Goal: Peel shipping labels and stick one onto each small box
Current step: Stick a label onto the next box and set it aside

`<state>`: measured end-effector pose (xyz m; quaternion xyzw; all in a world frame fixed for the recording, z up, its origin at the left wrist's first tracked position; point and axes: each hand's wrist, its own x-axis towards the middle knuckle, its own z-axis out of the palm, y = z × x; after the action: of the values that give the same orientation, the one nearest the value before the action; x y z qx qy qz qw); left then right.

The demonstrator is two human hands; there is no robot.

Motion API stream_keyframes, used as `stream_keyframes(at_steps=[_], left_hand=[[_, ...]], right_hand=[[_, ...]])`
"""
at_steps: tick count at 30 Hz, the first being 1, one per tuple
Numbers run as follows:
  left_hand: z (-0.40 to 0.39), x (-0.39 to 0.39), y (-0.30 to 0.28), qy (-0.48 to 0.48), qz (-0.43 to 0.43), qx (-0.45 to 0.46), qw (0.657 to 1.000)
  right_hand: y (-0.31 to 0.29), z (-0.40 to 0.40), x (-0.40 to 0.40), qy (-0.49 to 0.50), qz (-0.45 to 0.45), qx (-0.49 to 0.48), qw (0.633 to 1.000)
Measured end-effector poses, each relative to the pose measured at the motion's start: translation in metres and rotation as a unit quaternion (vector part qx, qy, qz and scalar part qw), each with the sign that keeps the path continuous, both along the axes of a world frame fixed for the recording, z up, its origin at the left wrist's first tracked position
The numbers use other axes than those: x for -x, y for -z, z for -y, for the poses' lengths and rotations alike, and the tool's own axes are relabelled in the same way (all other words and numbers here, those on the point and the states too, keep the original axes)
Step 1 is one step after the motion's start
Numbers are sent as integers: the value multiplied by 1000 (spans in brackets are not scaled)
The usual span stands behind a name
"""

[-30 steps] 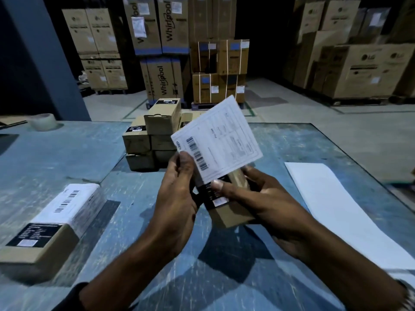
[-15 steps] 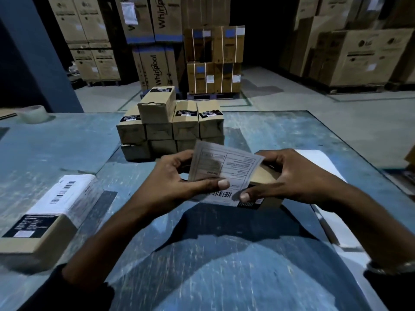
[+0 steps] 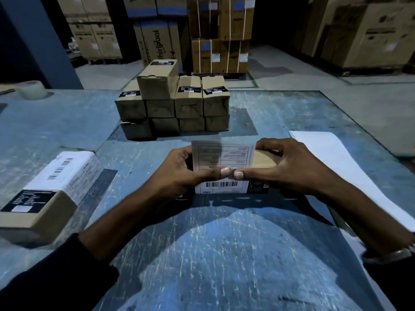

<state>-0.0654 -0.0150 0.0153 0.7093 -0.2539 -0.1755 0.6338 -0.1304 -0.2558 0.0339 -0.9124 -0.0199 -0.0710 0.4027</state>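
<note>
Hands meet at the centre of the frame over a small cardboard box [image 3: 263, 161] that rests on the scuffed blue table [image 3: 224, 254]. A white shipping label [image 3: 222, 167] lies draped over the box's top and folds down its near side, where a barcode shows. The left hand [image 3: 179, 173] curls around the left end of the box, its thumb pressed flat on the label; the right hand [image 3: 285, 167] wraps the right end, thumb likewise pressing the label, the two thumb tips almost touching along the top edge. At the lower left of the frame lies a labelled box [image 3: 45, 194], its white label wrapped over the top. In the upper centre stands a stack of small boxes [image 3: 173, 104], each with a black sticker and no white label visible. A white backing sheet [image 3: 336, 162] lies on the table at the right, partly behind the right wrist. A roll of tape [image 3: 31, 89] sits at the upper left edge. Large cartons [image 3: 220, 34] fill the dim background.
</note>
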Motion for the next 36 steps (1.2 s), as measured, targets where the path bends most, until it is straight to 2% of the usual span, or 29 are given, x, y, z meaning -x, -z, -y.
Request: stream_keyframes(at_steps=[6,18,22,25,30,33,36], left_hand=[[6,6,9,-4,-79,76,994],[14,6,11,-67,-122,98,985],[16,5,10,-80,-140,94,982],[17,6,8,-105,-154,88,979],[22,6,5,-146,-150,62,976],[27,6,3,-179,-151,63,970],[31,7,2,-198,-154,61,966]], right_hand=[[7,-6,-3,42,21,-63,997],[4,-9,-4,50,-7,-97,994],[3,-10,-4,54,-28,-123,991],[-2,-11,-4,60,-36,-181,981],[-8,-14,-10,92,-66,-200,973],[-6,-19,-14,141,-55,-214,965],[1,-20,-19,206,-35,-175,962]])
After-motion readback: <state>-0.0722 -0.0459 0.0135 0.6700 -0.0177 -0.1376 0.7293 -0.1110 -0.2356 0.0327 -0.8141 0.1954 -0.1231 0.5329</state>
